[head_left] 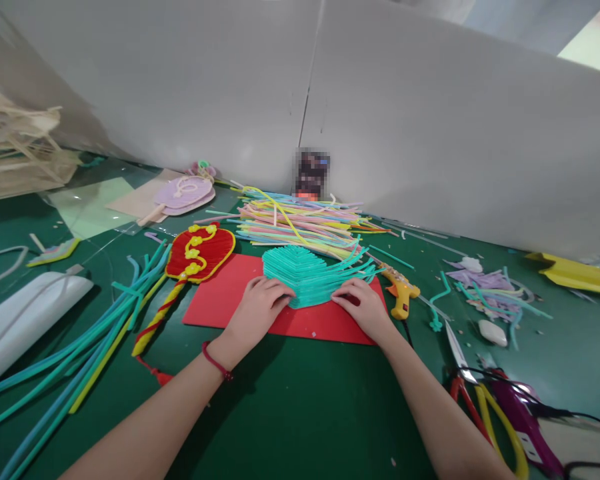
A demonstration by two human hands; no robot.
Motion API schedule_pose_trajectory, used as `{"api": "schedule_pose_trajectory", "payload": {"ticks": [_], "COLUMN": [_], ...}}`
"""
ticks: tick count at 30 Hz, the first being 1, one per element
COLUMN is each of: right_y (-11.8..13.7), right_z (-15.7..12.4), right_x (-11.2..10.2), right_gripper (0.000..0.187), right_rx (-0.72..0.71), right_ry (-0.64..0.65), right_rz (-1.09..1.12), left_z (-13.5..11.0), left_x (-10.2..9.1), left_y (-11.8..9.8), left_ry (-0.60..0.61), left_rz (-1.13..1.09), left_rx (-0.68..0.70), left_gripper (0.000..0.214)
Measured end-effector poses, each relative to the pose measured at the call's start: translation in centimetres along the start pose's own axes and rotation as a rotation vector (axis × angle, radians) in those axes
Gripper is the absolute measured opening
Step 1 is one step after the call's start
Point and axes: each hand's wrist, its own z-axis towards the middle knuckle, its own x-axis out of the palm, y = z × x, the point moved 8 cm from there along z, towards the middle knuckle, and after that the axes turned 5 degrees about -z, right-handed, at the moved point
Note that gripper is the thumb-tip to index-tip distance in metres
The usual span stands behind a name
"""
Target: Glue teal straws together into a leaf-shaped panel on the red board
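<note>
A leaf-shaped piece of teal pipe cleaners (300, 270) lies on a red sheet (220, 293), with loose strand ends fanning out to the right. My left hand (267, 303) pinches its lower left edge with thumb and fingers together. At its lower right edge, my right hand (363, 303) has thumb and fingertips closed on the strands. A yellow glue gun (401, 293) lies just beyond my right hand. To the left of the sheet rests a red and yellow fan (200, 253) with a twisted handle and a red tassel.
Behind the leaf lies a heap of coloured pipe cleaners (290, 220). Teal and blue strands (95, 333) spread at left, near a white object (30, 320). Scissors (463, 363) and a purple corded device (523, 413) lie at right. A lilac fan (185, 192) lies at back left.
</note>
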Motion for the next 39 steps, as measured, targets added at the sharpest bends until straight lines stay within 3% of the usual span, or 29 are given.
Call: {"api": "schedule_pose_trajectory", "payload": {"ticks": [3, 6, 9, 13, 22, 26, 31, 35, 39], "right_y": [-0.5, -0.6, -0.6, -0.6, -0.5, -0.5, -0.4, 0.4, 2.6], "right_z": [0.0, 0.0, 0.0, -0.1, 0.0, -0.1, 0.0, -0.2, -0.7], "right_x": [-0.4, -0.6, -0.5, -0.3, -0.3, -0.3, -0.3, -0.7, -1.1], "right_gripper": [0.027, 0.03, 0.031, 0.03, 0.031, 0.03, 0.029, 0.028, 0.029], "right_rx": [0.05, 0.066, 0.063, 0.053, 0.031, 0.027, -0.001, -0.073, -0.176], "right_ry": [-0.035, -0.053, -0.036, -0.027, -0.031, -0.038, -0.041, -0.11, -0.244], "right_rz": [0.113, 0.158, 0.138, 0.11, 0.087, 0.079, 0.059, -0.045, -0.31], "left_z": [0.1, -0.2, -0.4, -0.5, -0.7, -0.4, -0.7, -1.0, -1.0], "left_x": [-1.9, -4.1, -5.4, -4.9, -3.5, -2.9, 0.8, 1.8, 1.9], "left_y": [1.5, 3.2, 4.2, 4.6, 3.8, 2.4, -0.1, -0.4, -0.2], "left_ry": [-0.156, -0.313, -0.353, -0.272, -0.241, -0.213, 0.069, 0.136, 0.166], "left_rz": [-0.095, -0.043, 0.079, 0.166, 0.309, 0.289, 0.37, 0.437, 0.47], "left_rx": [-0.097, -0.193, -0.291, -0.379, -0.356, -0.226, 0.049, 0.07, 0.046], "left_gripper": [0.017, 0.017, 0.014, 0.011, 0.016, 0.033, 0.055, 0.061, 0.063]}}
